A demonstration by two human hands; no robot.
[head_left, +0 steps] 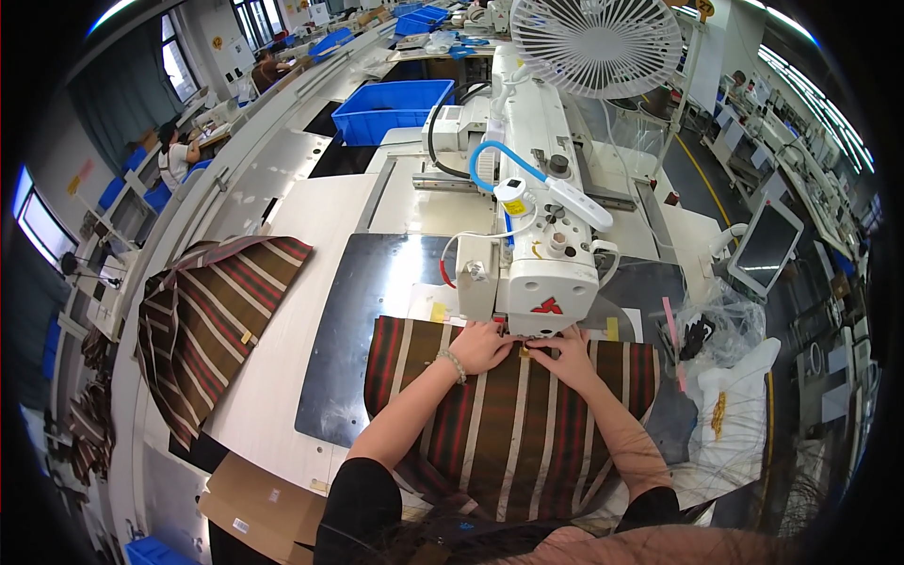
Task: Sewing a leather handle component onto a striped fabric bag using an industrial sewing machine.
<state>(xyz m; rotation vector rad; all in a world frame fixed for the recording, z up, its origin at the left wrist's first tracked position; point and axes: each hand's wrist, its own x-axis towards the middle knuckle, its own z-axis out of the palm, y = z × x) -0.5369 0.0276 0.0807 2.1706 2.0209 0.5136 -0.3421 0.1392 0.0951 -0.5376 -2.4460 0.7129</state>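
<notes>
Brown, red and cream striped fabric (452,443) lies beneath the white sewing machine head (551,282). My left hand (476,350), with a beaded bracelet at the wrist, rests open on the fabric's far edge, fingertips partly hidden at the needle area. Beside it, my right hand (565,356) has thumb and forefinger closed on a small tan tab (525,351) just under the head; the exact grip is small to see. A metal plate (334,348) extends under the work.
More striped fabric (212,320) lies at left above cardboard (250,504). A blue bin (391,111) stands behind. A fan (593,42), tablet (765,247) and plastic bag (716,315) are at right. Two co-workers (174,155) (266,71) sit at left, another person (737,87) far right.
</notes>
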